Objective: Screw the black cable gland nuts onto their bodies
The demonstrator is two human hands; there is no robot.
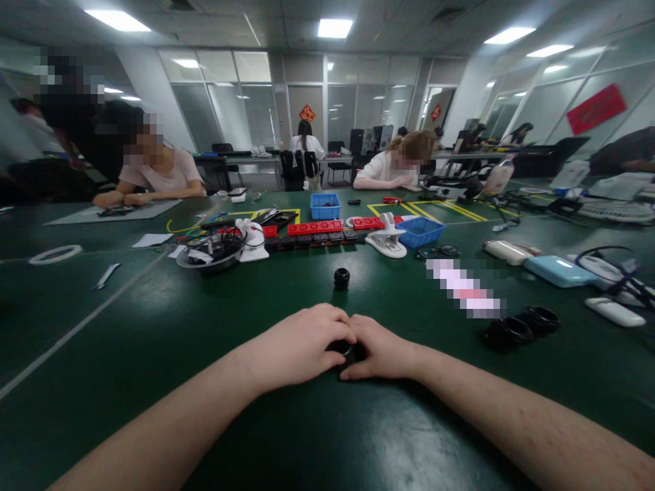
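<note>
Both my hands meet on the dark green table right in front of me. My left hand is curled with its fingers closed over a small black round part. My right hand is closed against the same part from the other side, thumb on the table. Most of that part is hidden by my fingers. A second small black cylindrical part stands alone on the table a little beyond my hands.
Black rings lie to the right, with white and blue devices behind. Farther back sit red and black power strips, blue bins, a bowl of cables and white clamps. Other people sit at the far side.
</note>
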